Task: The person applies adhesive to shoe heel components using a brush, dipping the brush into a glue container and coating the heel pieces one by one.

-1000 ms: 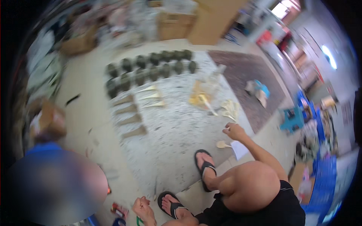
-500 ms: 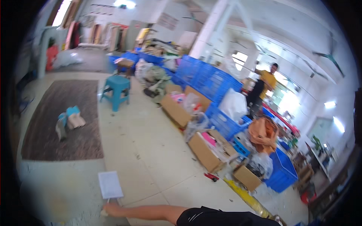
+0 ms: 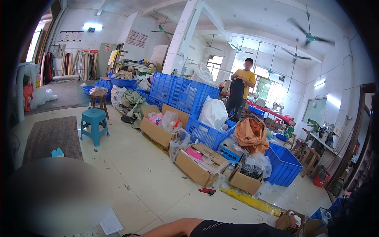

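Fingers, both hands: unseen, cannot tell | white sheet (image 3: 111, 223): 1 | turquoise stool (image 3: 94, 124): 1

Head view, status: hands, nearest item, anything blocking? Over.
Hands not visible. White sheet lying flat near the bare leg. Blur over lower left blocks view there. Teal stool upright farther off.

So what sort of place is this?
Probably a textile or garment workshop: upright rolls of what looks like fabric line the back wall, stacked blue plastic crates stand mid-floor, and a person in a yellow top holds a piece of black cloth.
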The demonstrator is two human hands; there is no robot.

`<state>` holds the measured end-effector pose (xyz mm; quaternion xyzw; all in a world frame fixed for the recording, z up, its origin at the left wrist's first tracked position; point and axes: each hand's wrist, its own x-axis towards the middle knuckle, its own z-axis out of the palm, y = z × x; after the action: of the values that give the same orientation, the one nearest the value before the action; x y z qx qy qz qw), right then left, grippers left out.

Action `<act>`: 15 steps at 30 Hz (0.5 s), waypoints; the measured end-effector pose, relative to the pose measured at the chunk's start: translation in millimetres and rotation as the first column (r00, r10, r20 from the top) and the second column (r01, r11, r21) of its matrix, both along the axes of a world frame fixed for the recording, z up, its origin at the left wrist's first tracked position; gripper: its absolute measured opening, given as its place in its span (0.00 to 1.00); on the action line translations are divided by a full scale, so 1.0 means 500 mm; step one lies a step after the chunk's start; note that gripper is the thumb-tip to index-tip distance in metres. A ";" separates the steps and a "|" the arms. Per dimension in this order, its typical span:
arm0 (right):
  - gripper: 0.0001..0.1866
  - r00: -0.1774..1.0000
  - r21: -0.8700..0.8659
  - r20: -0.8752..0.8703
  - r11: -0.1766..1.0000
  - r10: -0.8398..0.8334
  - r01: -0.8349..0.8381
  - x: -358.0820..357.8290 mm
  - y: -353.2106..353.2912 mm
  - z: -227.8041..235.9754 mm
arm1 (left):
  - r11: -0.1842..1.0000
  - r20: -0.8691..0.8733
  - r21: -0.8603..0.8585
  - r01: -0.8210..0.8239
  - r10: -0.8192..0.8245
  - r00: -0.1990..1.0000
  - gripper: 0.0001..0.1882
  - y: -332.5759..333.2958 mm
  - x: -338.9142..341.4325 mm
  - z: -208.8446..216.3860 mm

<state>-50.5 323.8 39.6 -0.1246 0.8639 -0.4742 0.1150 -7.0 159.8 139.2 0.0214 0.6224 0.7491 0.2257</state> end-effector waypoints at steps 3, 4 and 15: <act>0.13 0.997 -0.066 0.070 0.998 -0.014 0.018 0.006 0.010 -0.002 | 0.992 -0.164 0.115 -0.053 0.072 0.984 0.21 -0.022 -0.009 -0.111; 0.13 0.991 -0.108 0.082 0.988 -0.105 0.114 0.010 0.015 -0.010 | 0.986 -0.209 0.154 -0.062 0.094 0.973 0.21 -0.023 -0.006 -0.126; 0.11 0.984 0.139 0.066 0.978 -0.168 0.158 0.048 0.042 0.034 | 0.927 0.020 -0.348 -0.137 0.154 0.988 0.16 -0.093 -0.014 -0.252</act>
<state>-26.6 344.6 56.5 -0.0269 0.8959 -0.4277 0.1169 -14.0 113.4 13.3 -0.0821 0.7388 0.6430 0.1843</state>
